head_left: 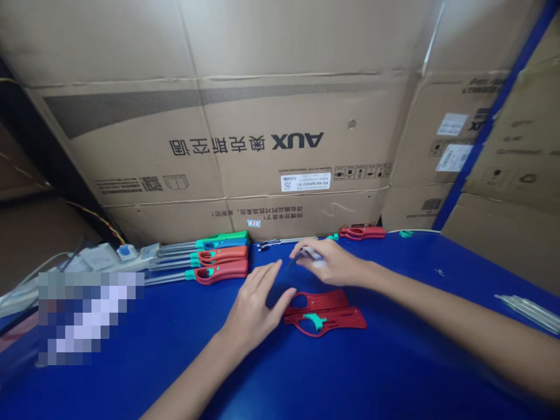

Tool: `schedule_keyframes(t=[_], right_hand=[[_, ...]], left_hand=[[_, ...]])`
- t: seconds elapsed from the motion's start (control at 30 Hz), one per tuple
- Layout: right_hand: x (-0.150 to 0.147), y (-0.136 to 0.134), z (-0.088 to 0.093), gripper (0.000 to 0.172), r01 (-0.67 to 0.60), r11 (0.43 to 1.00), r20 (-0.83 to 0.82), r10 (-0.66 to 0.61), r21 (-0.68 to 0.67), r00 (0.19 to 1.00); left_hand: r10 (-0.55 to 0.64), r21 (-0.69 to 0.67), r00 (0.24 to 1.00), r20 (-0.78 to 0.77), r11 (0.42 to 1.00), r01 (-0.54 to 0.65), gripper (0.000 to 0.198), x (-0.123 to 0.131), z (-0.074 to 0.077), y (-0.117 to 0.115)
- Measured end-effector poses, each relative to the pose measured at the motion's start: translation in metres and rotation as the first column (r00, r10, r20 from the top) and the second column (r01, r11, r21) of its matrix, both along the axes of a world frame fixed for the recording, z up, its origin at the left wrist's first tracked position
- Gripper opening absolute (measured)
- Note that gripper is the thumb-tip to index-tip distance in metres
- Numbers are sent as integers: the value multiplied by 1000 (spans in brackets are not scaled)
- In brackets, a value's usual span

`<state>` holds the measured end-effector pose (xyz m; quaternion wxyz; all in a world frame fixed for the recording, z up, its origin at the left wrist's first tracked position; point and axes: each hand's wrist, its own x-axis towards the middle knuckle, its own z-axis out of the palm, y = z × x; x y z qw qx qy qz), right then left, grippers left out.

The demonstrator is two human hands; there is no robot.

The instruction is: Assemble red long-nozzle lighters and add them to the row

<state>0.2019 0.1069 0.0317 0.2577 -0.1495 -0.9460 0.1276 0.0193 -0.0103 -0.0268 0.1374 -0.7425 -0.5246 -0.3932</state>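
Two red half-shells of a lighter handle lie side by side on the blue table, with a teal trigger on the nearer half. My left hand is open at their left, thumb and fingers apart; its thumb tip is by the shells' left end, and I cannot tell if it touches. Above the shells my right hand pinches a small part with a dark, thin end and a pale body. Its exact kind is blurred and partly hidden by the fingers.
Several long-nosed lighters with coloured handles lie at the back left, beside a white power strip. Thin metal rods, a red handle and a teal piece lie along the cardboard wall. More rods are at the right.
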Motion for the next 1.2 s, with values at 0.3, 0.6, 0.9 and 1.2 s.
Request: schedule_keyframes(t=[0.3,0.6,0.9,1.2], right_hand=[[1,-15,-23,28,-143,697,-224,-26,-703,974],[56,-11,-36,39,-45,416,-170,-269,-908,948],[66,-29,-50,18,82,578,-34,-187,-812,982],[67,-32,-50,16,69,826,-34,-106,-560,994]], left_hand=[[-29,-66,998,-47,997,26,25,-20,1,4],[-121,-303,986,-113,950,82,21,-34,9,7],[-149,-595,985,-89,801,68,21,-29,15,2],[-199,-654,979,-43,747,123,15,-25,17,-3]])
